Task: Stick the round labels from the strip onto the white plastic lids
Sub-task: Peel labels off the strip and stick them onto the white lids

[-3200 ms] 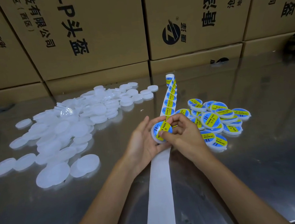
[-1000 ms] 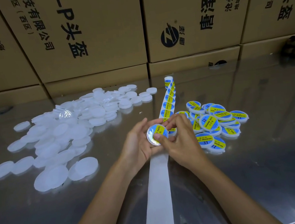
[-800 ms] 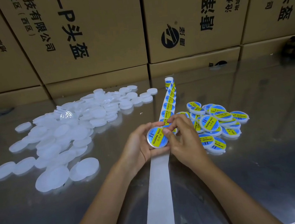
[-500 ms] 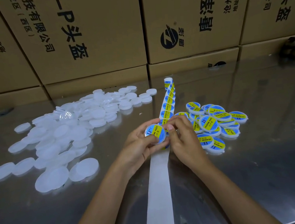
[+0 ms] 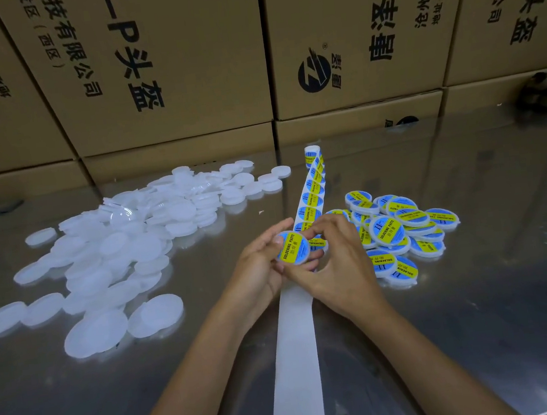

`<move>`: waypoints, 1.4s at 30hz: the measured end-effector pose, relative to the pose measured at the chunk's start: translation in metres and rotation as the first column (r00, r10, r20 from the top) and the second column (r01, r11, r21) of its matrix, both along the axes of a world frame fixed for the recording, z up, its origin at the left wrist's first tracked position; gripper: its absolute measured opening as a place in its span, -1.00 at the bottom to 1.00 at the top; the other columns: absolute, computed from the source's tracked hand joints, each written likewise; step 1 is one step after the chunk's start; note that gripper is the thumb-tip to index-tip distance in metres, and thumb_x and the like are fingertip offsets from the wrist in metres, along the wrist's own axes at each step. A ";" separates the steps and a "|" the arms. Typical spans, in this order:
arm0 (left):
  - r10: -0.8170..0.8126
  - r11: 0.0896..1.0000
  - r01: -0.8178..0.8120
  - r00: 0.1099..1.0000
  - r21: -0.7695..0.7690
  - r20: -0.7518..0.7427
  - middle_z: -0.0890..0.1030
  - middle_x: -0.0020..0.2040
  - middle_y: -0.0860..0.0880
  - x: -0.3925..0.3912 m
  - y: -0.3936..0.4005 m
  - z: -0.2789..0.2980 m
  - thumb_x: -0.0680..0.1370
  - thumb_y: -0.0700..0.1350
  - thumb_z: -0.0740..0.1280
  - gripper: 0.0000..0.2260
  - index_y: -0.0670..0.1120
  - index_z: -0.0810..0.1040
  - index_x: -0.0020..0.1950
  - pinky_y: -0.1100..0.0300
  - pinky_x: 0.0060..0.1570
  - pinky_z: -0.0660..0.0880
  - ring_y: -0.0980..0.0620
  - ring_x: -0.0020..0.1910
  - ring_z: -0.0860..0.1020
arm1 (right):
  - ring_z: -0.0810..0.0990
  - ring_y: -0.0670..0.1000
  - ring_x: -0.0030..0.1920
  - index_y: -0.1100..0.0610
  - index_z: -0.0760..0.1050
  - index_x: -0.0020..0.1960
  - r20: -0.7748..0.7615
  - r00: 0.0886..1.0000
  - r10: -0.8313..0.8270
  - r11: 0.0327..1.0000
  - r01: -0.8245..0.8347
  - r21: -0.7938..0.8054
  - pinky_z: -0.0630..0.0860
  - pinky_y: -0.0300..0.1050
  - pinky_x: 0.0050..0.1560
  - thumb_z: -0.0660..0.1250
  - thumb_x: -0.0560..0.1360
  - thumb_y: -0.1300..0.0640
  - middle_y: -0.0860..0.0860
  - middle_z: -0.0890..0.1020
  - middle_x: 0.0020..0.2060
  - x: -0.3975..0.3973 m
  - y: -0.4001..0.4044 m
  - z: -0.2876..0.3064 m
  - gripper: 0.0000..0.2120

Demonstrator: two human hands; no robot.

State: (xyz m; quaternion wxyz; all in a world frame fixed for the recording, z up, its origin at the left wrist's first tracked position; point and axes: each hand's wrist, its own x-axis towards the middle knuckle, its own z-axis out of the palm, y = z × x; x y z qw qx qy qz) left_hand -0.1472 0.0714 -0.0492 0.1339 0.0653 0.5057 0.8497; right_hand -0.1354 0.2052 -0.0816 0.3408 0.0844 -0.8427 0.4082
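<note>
Lid: round white plastic lid with blue-and-yellow label, held above the white label strip (tilted toward camera).
Left hand: fingers curled, gripping its left edge.
Right hand: fingertips pinching its right rim.

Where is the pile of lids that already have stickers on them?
The labelled lids are heaped on the metal table, just right of the label strip and beside the right hand.
</note>
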 end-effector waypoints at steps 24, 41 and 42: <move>0.442 0.683 -0.508 0.859 -0.524 -0.258 0.66 0.02 -0.11 -0.024 -0.043 -0.008 0.53 -0.42 0.09 -0.63 -0.07 0.58 0.08 0.09 -0.17 0.54 -0.08 -0.15 0.60 | 0.51 0.12 0.07 0.12 0.56 0.05 0.001 0.989 -0.149 0.949 0.143 0.280 0.40 0.04 0.13 0.38 0.45 0.17 0.01 0.58 0.01 -0.008 0.022 -0.003 -0.83; 0.408 -0.248 -0.546 0.690 -0.800 -0.597 0.62 0.06 -0.32 -0.032 -0.124 -0.018 0.56 -0.33 0.33 -0.86 -0.33 0.65 0.05 -0.08 0.02 0.51 -0.31 0.09 0.55 | 0.48 -0.07 0.03 0.08 0.55 -0.13 0.182 0.980 0.085 0.975 -0.119 0.185 0.42 -0.16 0.04 0.35 0.49 0.15 -0.12 0.57 -0.12 -0.005 0.007 -0.007 -0.97; 0.411 -0.235 -0.564 0.680 -0.791 -0.607 0.64 0.05 -0.31 -0.032 -0.121 -0.016 0.56 -0.31 0.34 -0.85 -0.31 0.67 0.06 -0.06 0.02 0.52 -0.30 0.07 0.56 | 0.48 -0.07 0.03 0.07 0.56 -0.13 0.185 0.979 0.085 0.975 -0.120 0.186 0.42 -0.15 0.05 0.35 0.48 0.15 -0.12 0.56 -0.12 -0.005 0.007 -0.007 -0.97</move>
